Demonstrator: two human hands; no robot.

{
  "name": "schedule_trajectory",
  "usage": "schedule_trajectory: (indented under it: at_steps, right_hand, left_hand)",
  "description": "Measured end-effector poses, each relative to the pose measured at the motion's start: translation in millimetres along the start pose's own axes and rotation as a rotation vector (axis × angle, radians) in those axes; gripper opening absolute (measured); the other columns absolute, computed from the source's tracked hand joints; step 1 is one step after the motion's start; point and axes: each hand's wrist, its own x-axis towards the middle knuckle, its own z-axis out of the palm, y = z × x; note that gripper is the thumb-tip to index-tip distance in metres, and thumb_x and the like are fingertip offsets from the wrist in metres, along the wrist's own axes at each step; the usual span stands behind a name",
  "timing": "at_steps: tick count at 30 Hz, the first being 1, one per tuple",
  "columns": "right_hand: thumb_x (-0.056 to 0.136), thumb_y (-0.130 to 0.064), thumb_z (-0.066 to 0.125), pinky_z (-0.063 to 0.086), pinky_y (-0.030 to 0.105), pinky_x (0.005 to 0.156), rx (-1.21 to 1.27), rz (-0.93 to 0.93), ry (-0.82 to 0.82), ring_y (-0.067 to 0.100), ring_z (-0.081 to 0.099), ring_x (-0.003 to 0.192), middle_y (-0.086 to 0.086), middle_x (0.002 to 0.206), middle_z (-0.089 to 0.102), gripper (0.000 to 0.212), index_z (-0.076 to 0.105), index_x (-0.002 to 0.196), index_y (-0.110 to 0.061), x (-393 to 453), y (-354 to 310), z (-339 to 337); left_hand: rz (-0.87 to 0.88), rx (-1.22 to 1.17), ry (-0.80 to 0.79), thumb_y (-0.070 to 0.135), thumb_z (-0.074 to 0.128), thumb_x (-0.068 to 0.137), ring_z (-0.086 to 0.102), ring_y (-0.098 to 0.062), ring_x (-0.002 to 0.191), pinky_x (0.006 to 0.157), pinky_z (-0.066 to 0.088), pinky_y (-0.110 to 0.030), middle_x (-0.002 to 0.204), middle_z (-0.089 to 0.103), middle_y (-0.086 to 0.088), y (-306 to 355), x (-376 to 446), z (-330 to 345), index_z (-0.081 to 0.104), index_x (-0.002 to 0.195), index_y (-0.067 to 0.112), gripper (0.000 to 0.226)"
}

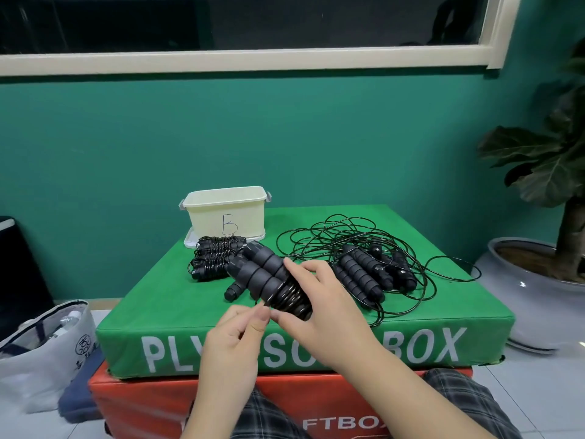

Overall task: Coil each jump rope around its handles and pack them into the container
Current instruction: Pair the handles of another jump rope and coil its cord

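Both hands grip one jump rope: right hand (311, 291) clasps the paired handles (261, 270), left hand (240, 327) pinches the thin cord's (285, 296) end.

Held just above the green padded box (177, 299), the bundle looks light; its foam handles give a sure hold, but the slick, springy cord would likely uncoil if released. Wound ropes (215, 258) lie by the cream container (226, 213); a loose tangle (364, 258) waits right.

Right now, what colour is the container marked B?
Pale cream, almost white: the container shows clearly in the head view.
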Motion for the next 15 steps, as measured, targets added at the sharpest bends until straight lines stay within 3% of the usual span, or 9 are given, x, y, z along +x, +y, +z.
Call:
schedule_trajectory:
  at_steps: [2, 4, 9, 12, 15]
  right_hand:
    - [0.075, -0.061, 0.047, 0.046, 0.030, 0.092, 0.038, -0.007, 0.041, 0.012, 0.050, 0.113, -0.009, 0.122, 0.043, 0.069, 0.040, 0.138, -0.036, -1.8, 0.3, 0.5]
    - [0.075, -0.059, 0.046, 0.048, 0.031, 0.088, 0.036, -0.005, 0.061, 0.012, 0.051, 0.110, -0.011, 0.120, 0.045, 0.060, 0.042, 0.132, -0.038, -2.5, -0.1, -0.2]
    - [0.076, -0.059, 0.049, 0.050, 0.032, 0.084, 0.020, 0.002, 0.091, 0.013, 0.054, 0.109, -0.009, 0.119, 0.049, 0.055, 0.052, 0.124, -0.033, -3.5, 1.4, 4.7]
    - [0.077, -0.058, 0.048, 0.045, 0.026, 0.091, -0.003, -0.008, 0.100, 0.013, 0.053, 0.115, -0.009, 0.128, 0.050, 0.057, 0.056, 0.127, -0.032, -3.5, 1.0, 5.3]
    - [0.079, -0.057, 0.048, 0.041, 0.024, 0.093, -0.008, -0.022, 0.099, 0.013, 0.054, 0.115, -0.010, 0.130, 0.053, 0.057, 0.059, 0.128, -0.031, -3.4, 0.0, 3.8]
  left_hand:
    - [-0.006, -0.015, 0.007, 0.043, 0.052, 0.080, 0.045, -0.003, 0.054, 0.055, 0.033, -0.017, 0.062, 0.050, 0.013, 0.9, -0.1, -0.6, 0.068, 0.063, 0.037, 0.025]
    - [-0.032, -0.046, 0.024, 0.034, 0.058, 0.084, 0.043, -0.002, 0.050, 0.052, 0.034, -0.018, 0.056, 0.053, 0.015, 1.1, 0.0, -1.0, 0.071, 0.074, 0.033, 0.017]
    - [-0.057, -0.126, 0.002, 0.020, 0.058, 0.090, 0.033, -0.005, 0.042, 0.041, 0.029, -0.012, 0.053, 0.045, -0.001, -0.6, 2.1, -2.2, 0.064, 0.069, 0.018, 0.022]
    - [-0.047, -0.148, -0.039, 0.038, 0.060, 0.086, 0.038, -0.008, 0.051, 0.046, 0.033, -0.015, 0.058, 0.046, 0.001, -2.7, 2.4, -2.2, 0.062, 0.068, 0.024, 0.024]
    - [-0.065, -0.136, -0.073, 0.048, 0.049, 0.079, 0.032, -0.015, 0.051, 0.046, 0.025, -0.023, 0.051, 0.035, 0.002, -6.9, 2.8, -2.7, 0.058, 0.065, 0.027, 0.027]
